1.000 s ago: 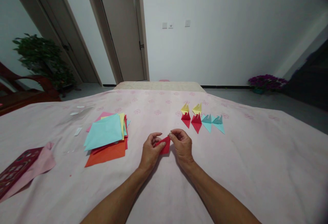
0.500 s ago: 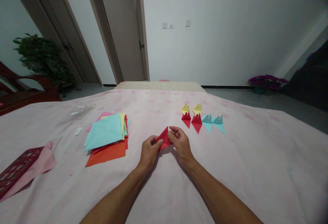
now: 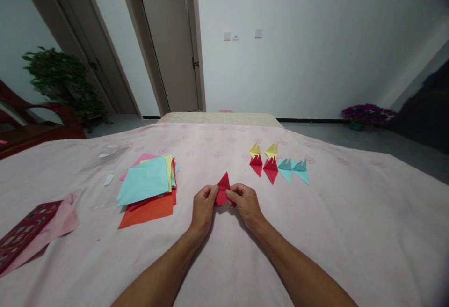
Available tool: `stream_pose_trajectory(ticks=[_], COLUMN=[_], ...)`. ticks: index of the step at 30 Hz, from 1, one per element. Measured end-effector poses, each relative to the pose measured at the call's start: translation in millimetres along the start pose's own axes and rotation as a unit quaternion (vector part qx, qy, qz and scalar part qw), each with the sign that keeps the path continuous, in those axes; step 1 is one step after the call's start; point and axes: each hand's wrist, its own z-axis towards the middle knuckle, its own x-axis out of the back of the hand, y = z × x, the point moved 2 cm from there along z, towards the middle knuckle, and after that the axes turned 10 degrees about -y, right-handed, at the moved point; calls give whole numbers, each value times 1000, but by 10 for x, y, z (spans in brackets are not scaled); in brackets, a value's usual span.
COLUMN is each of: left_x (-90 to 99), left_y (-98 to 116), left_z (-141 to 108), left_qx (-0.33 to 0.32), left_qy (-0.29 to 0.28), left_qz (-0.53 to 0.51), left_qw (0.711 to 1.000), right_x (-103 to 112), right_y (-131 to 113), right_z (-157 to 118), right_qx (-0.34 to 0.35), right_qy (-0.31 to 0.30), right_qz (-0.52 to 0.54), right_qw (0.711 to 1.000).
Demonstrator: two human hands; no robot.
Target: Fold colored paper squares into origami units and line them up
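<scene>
Between my hands is a folded piece of red origami paper (image 3: 222, 190), its point directed away from me. My left hand (image 3: 203, 206) pinches its left edge between thumb and fingers. On the other edge, my right hand (image 3: 245, 204) grips the paper low down, thumb on top. To the right beyond my hands lie folded paper cranes: two yellow ones (image 3: 271, 149), two red ones (image 3: 271, 170) and two light blue ones (image 3: 300, 170). A stack of square sheets lies left of my hands, with a light blue sheet (image 3: 144, 181) on top and an orange sheet (image 3: 149, 214) at the bottom.
A pink flowered cloth (image 3: 217, 269) covers the table. At the left are clear plastic wrappers (image 3: 109, 179), and a dark red patterned box (image 3: 26, 232) resting on pink cloth or paper. A wooden chair (image 3: 38, 124) stands beyond the table's left edge.
My right hand has moved from the paper's upper right edge down to its lower right, and its fingers have closed on it. The red paper has turned slightly and its tip stands more upright.
</scene>
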Motion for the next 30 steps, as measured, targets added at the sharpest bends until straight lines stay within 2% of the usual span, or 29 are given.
stream_pose_trajectory(ticks=[4,8,15,19,23,27,30], left_x=[-5,-16,-42,-95,-160,-190,-181], left_y=[2,40,38,31,70,100,102], left_z=[23,33,7,-2,-23,-53,-70], left_qx=[-2,-3,-2,23,114,210,266], left_qy=[-11,-17,-57,-100,-149,-221,-248], left_qz=[-16,-42,-20,-117,-239,-336,-378], left_qw=[1000,999,998,988,953,891,852], right_x=[-47,-89,-69,-65,-56,-62,-83], right_y=[12,-15,-99,-108,-113,-132,-128], right_z=[-31,-48,-46,-57,-49,-47,-60], right_qx=[-3,40,87,90,88,66,37], right_qy=[-2,5,71,47,0,-59,-97], right_qz=[-34,-87,-96,-70,-10,28,41], right_qw=[999,995,989,992,996,996,994])
